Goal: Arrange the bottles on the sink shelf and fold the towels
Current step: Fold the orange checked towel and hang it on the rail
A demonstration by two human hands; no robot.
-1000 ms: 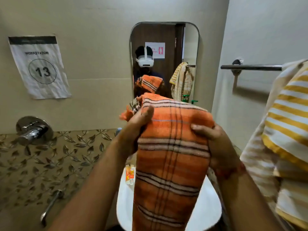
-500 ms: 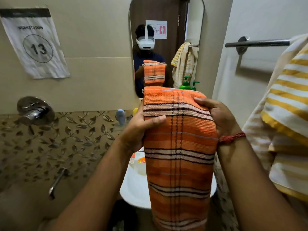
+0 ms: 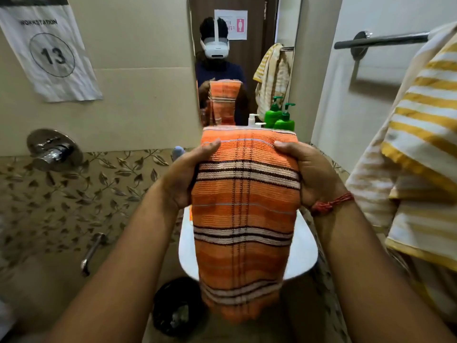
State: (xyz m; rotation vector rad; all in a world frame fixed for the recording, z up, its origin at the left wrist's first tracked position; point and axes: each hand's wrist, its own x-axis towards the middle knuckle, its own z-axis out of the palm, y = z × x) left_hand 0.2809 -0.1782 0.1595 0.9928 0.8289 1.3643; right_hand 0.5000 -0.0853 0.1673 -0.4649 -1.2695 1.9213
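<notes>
An orange towel (image 3: 243, 214) with dark and white stripes hangs folded lengthwise in front of me, over the white sink (image 3: 303, 256). My left hand (image 3: 185, 174) grips its upper left edge, thumb on the front. My right hand (image 3: 310, 174) grips the upper right edge the same way. Behind the towel's top edge stand a green pump bottle (image 3: 284, 121) and a white pump bottle (image 3: 252, 120), with the green one's mirror image beside them. A blue bottle top (image 3: 178, 151) shows left of my left hand.
A yellow-and-white striped towel (image 3: 420, 154) hangs from the rail (image 3: 380, 40) on the right wall, close to my right arm. A mirror (image 3: 244, 58) faces me. A chrome tap (image 3: 53, 151) and a handle are on the left wall. A black bin (image 3: 178, 308) sits below the sink.
The orange towel and both hands have come down from mirror height to sink height. My view has tilted downward, so the bin and the pump bottles now show.
</notes>
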